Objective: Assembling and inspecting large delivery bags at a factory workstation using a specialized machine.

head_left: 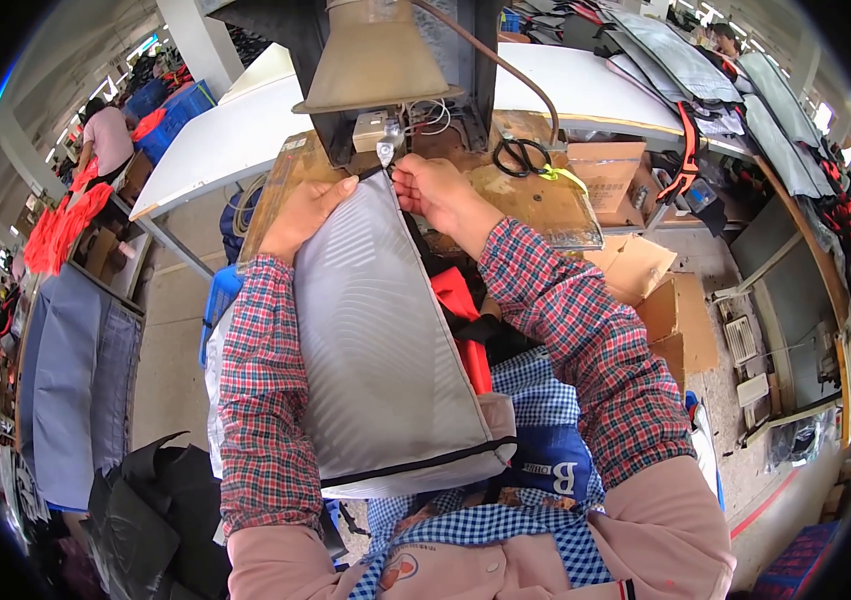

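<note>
A long silver-grey fabric piece [376, 330] with black-bound edges hangs from the worktop down over my lap, its narrow end at the machine. Beside that end, my left hand [308, 213] grips the left edge, thumb on top and the other fingers largely hidden. My right hand [436, 192] pinches the right side of the same narrow end with curled fingertips. Just above the fingertips is the metal working tip [386, 150] of a machine with a large beige cone-shaped cover [374, 60]. Whether the tip touches the fabric I cannot tell.
Black-handled scissors [521, 157] with a yellow strap lie right on the wooden worktop [536, 212]. Open cardboard boxes [681, 310] stand below. Black sheets [161, 520] are piled lower left. A white table [211, 150] stretches behind; grey panels [671, 60] are stacked far right.
</note>
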Demonstrator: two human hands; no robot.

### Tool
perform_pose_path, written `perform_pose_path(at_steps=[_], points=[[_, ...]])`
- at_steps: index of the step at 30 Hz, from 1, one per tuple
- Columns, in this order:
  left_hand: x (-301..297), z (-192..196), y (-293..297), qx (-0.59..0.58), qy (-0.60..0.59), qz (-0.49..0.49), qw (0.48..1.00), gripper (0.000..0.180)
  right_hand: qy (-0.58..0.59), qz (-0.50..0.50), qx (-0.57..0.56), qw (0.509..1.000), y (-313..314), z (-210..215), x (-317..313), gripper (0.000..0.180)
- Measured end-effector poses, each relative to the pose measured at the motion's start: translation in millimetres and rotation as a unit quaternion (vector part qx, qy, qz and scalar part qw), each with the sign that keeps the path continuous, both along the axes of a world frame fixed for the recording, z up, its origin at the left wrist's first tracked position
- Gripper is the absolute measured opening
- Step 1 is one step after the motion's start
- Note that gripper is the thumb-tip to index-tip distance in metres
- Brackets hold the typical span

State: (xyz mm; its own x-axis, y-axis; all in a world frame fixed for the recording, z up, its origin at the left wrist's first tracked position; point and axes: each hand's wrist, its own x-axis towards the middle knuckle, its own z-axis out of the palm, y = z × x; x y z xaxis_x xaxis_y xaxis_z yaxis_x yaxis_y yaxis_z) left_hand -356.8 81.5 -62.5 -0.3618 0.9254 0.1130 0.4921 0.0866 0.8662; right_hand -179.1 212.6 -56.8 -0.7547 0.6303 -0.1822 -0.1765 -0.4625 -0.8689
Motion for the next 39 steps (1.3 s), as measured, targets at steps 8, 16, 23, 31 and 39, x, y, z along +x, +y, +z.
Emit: perform_pose_path(at_steps=[8,16,23,31,39], points=[[0.0,0.2,-2.3,0.013,-0.004,-0.015,1.0,0.058,0.022,-0.004,-0.016,1.0,-2.9,-3.9,1.9,0.012],[11.1,9.6,-21.4,0.01,0.029,0.005,1.0,0.054,0.133,0.001,-0.035,0.991,10.8,13.9,43.6,0.01],[14.3,12.2,-116.0,0.029,-0.018,-0.008,0.999,0.043,-0.146,-0.031,0.824,0.546,-58.8,7.1,161.5,0.036],[89.7,11.7,-176.9,0.034,0.186,0.05,0.981,0.03,0.228,0.216,0.895,0.318,-242.3,-16.9,116.6,0.013],[195.8,103.8,-365.8,0.073,0.188,0.11,0.973,0.05,0.105,0.07,0.781,0.612,-237.8,36.6,98.3,0.023]])
